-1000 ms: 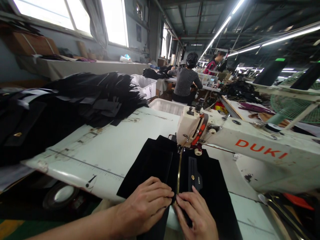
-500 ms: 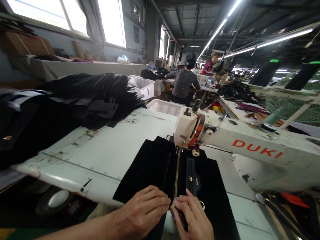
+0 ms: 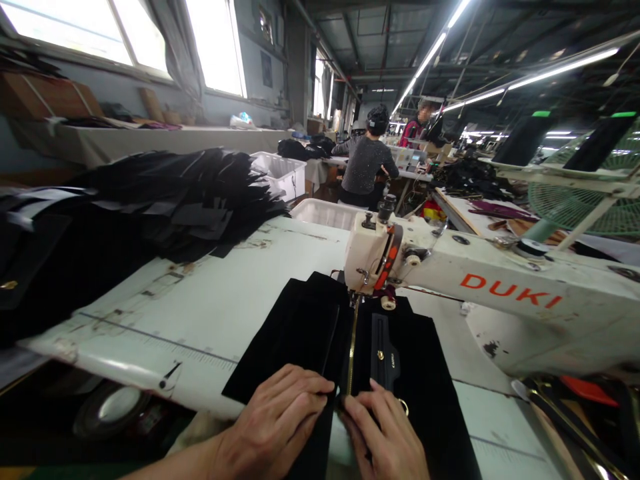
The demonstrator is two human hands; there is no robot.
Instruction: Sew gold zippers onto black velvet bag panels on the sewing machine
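Observation:
Black fabric pieces [image 3: 280,340] lie on the sewing machine bed, with a gold-toothed zipper [image 3: 353,347] running from under the machine's needle area toward me. My left hand [image 3: 285,417] is closed at the left piece's inner edge, fingers together and thumb hidden underneath. Fingers of my right hand [image 3: 385,433] pinch the near end of the zipper, where its tape disappears beneath them. Just beyond the right fingers are a dark zipped pocket panel [image 3: 381,353] with a gold pull and a gold ring [image 3: 404,407]. Between my hands a gap shows the pale table.
The white sewing machine head [image 3: 373,257] stands over the fabric, its arm reaching right. A tall pile of black cut pieces [image 3: 190,200] covers the table's left. White bins [image 3: 325,212] sit behind the table. One person [image 3: 367,163] sits farther back; another stands beyond.
My left hand has shifted slightly left, so its fingertips are now apart from my right hand. The right hand stays at the zipper's near end. The camera view has turned slightly.

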